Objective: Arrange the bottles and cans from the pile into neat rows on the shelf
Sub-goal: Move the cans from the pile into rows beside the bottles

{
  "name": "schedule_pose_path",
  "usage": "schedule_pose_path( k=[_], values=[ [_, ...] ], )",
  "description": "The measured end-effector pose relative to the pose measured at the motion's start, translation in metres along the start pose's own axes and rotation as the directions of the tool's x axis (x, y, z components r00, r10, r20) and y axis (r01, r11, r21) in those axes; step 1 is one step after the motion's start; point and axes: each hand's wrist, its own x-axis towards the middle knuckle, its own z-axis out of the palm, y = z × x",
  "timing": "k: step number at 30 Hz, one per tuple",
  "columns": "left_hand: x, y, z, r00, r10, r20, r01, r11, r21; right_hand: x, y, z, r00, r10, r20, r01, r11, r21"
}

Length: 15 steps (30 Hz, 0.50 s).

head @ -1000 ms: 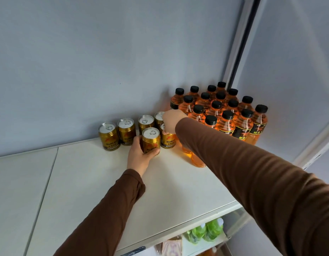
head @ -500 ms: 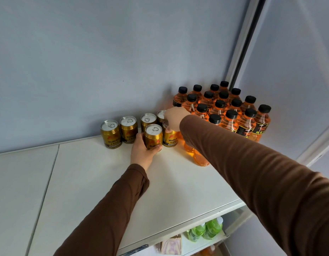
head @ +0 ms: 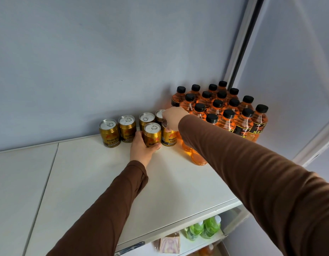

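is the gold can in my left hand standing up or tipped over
Upright. The gold can stands on the shelf, silver pull-tab lid facing up, with the left hand gripping its side.

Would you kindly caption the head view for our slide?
Left hand grips a gold metal can; right hand holds another gold can beside black-capped orange plastic bottles.

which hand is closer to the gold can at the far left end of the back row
Left. The left hand grips a front can just right of that leftmost can. The right hand holds another can farther right, beside the orange bottles.
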Motion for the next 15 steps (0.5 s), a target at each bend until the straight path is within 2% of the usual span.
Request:
schedule_pose_path(
  k=[5,8,11,15],
  values=[
    [-0.002,0.004,-0.002,1.000,-0.007,0.014,0.007,1.000,0.022,-0.003,0.000,0.001,1.000,-0.015,-0.017,0.015,1.000,-0.008],
    [-0.004,0.007,-0.011,0.997,-0.016,0.075,0.009,0.996,0.091,-0.006,0.001,0.001,0.998,-0.036,-0.054,0.035,0.999,-0.022],
    [-0.010,0.010,-0.028,0.987,-0.003,0.158,-0.042,0.957,0.285,-0.014,0.003,0.000,0.987,-0.043,-0.154,0.046,0.999,0.012],
    [-0.028,0.017,-0.058,0.975,0.004,0.223,-0.127,0.832,0.541,-0.032,-0.004,-0.002,0.964,-0.031,-0.263,0.086,0.976,0.200]
  ],
)
